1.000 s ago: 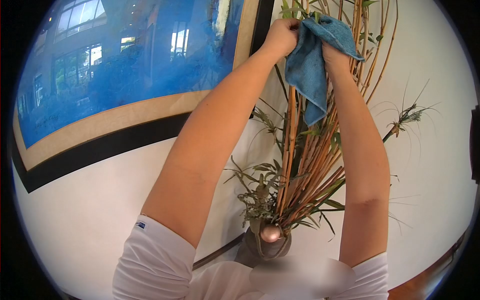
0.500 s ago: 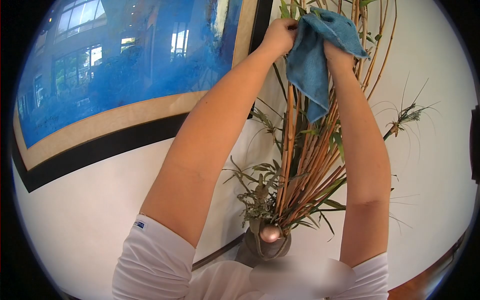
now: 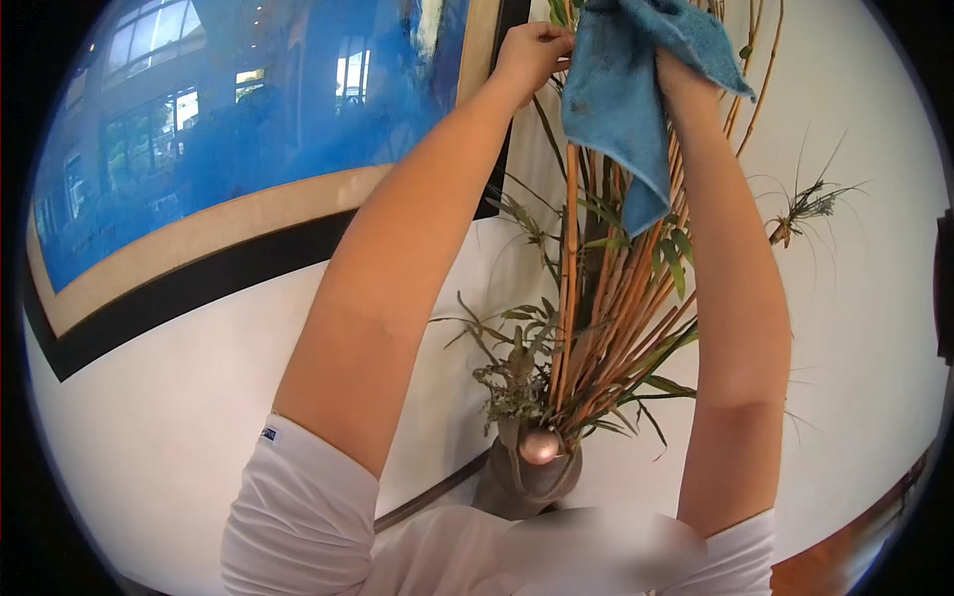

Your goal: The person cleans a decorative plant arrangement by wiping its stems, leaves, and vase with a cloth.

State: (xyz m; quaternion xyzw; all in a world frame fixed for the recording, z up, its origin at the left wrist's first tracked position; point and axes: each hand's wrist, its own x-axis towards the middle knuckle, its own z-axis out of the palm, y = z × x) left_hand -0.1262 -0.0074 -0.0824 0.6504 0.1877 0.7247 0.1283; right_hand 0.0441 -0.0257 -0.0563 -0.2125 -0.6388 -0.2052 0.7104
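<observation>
Wiping the plant stalks [image 3: 626,288] seems the step in hand, with the blue cloth [image 3: 616,94] draped over the right grip [image 3: 688,87] and just beside the left grip [image 3: 537,62], though I cannot tell how firmly either grasps, and next probably calls for gentle strokes.

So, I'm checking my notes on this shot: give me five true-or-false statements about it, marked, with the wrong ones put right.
1. The blue cloth drapes over part of the right hand. True.
2. The left hand is down inside the pot. False: the left hand is raised, beside the cloth.
3. The picture's outer frame is white. False: the frame is black.
4. A shiny ball shows near the foot of the stems. True.
5. The sleeves reach the wrists. False: the sleeves end above the elbows, leaving the forearms bare.
</observation>
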